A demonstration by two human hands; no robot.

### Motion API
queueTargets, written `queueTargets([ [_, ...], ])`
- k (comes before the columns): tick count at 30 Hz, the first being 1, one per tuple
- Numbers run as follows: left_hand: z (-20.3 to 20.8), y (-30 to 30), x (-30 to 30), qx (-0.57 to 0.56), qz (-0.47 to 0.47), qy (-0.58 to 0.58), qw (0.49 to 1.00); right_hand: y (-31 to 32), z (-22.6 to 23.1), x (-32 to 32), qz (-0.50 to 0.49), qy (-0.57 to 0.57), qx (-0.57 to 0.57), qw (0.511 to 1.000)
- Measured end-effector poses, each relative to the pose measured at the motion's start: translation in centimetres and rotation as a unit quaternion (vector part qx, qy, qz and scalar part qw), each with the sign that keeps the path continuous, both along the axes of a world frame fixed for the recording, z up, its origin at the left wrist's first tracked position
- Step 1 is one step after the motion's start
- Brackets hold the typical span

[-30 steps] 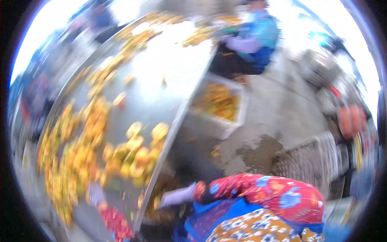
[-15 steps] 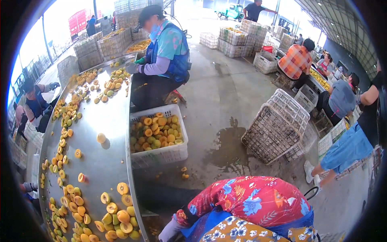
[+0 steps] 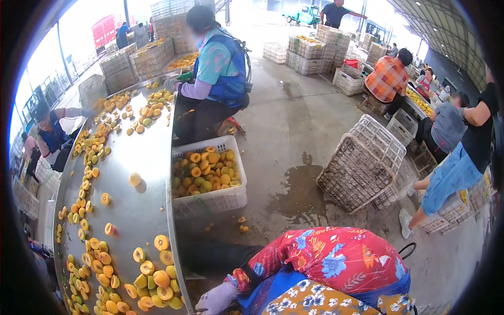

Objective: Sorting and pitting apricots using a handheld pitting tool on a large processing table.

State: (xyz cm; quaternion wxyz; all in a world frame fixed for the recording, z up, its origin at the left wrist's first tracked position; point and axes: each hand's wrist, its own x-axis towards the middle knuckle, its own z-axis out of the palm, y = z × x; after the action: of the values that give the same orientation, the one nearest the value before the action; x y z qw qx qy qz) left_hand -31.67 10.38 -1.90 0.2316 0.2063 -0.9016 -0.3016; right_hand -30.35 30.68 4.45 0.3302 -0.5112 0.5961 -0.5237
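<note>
My right hand [image 3: 218, 298], in a pale lavender glove, hangs low beside the right edge of the steel table [image 3: 144, 210]. A red floral sleeve [image 3: 331, 257] covers its arm. The lower rim cuts off the fingertips, so I cannot tell what they hold, if anything. My left hand is out of view. Nearest on the tabletop lies a group of halved yellow fruit [image 3: 163, 278], some with cut faces up. Another cluster of halves [image 3: 100, 262] lies farther left, and a single pale fruit [image 3: 135, 179] sits alone mid-table.
A white crate [image 3: 239, 199] full of fruit halves stands beside the table. Beyond it, a co-worker in a blue vest [image 3: 223, 68] sits over the table; another [image 3: 55, 131] works across from it. Stacked dirty crates [image 3: 362, 163] stand right, near a wet patch [image 3: 299, 194].
My view has shifted slightly, and more of my gloved right hand shows. Across the table, a co-worker's gloved hand has moved over the fruit. The blue-vested co-worker's head has turned.
</note>
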Motion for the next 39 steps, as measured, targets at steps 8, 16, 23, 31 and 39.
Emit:
queueTargets([
  [8,-1.5,1.0,4.9,0.051,0.004,0.043,0.998,0.5,0.8,1.1,-0.049,0.440,-0.078,0.893],
  [16,4.9,6.8,17.6,0.389,0.102,0.105,0.910,1.2,6.7,-0.4,0.034,0.456,0.001,0.889],
  [23,8.9,8.4,18.8,0.147,0.116,0.073,0.980,-0.3,6.0,2.9,0.014,0.218,0.126,0.968],
  [31,6.9,9.5,19.9,-0.012,0.120,0.047,0.992,-0.7,6.5,3.6,0.062,0.277,0.163,0.945],
  [39,6.0,9.8,20.2,-0.095,0.173,0.023,0.980,-0.5,5.2,4.2,0.045,0.233,0.157,0.959],
])
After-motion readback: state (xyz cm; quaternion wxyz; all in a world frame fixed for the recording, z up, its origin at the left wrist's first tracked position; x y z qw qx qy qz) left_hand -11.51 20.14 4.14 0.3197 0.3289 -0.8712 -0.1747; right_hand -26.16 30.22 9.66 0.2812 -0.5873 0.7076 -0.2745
